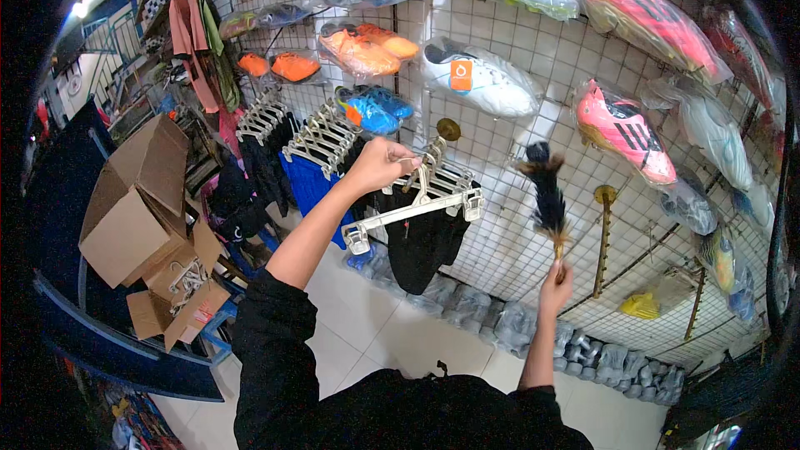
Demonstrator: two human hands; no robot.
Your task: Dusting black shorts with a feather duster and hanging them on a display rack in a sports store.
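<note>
Near the hanging rack, my left hand grips the hook of a white plastic clip hanger that carries no garment. Just behind it, black garments hang from several similar hangers on a rail fixed to the wire grid wall. My right hand, lower and to the right, holds a feather duster by its handle, with the dark feathers pointing up in front of the grid. Blue garments on white hangers are left of my left hand.
Bagged shoes hang across the wire grid. Notched metal display arms stick out at the right. Open cardboard boxes, one with loose hangers, stand at the left. Several plastic-wrapped items line the floor along the wall.
</note>
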